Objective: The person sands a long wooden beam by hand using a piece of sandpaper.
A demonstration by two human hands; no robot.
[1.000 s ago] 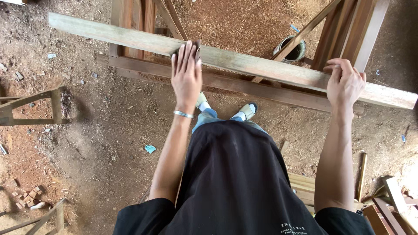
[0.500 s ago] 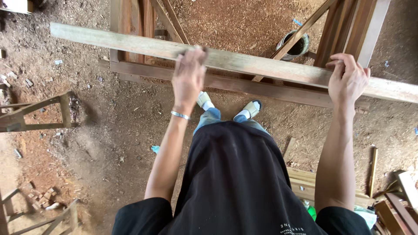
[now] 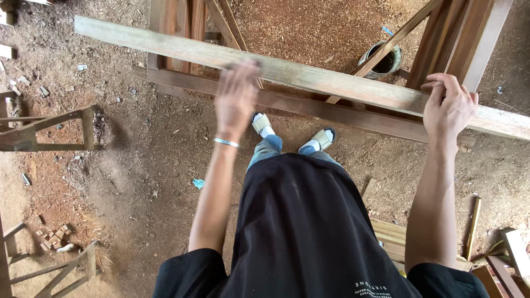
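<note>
We see a long plank point(image 3: 331, 77) lying across a wooden frame point(image 3: 342, 113) straight ahead of us, its long axis running from upper left to lower right. Our left hand point(image 3: 236, 99) rests near the plank's middle, motion-blurred, fingers extended and apparently flat rather than gripping. Our right hand point(image 3: 448, 106) clamps the plank's near edge toward its right end; both hands contact it, with the right holding firmer.

Plank point(image 3: 309, 74) pale matt rough-sawn wood; floor point(image 3: 138, 160) sawdusty dirt
</note>
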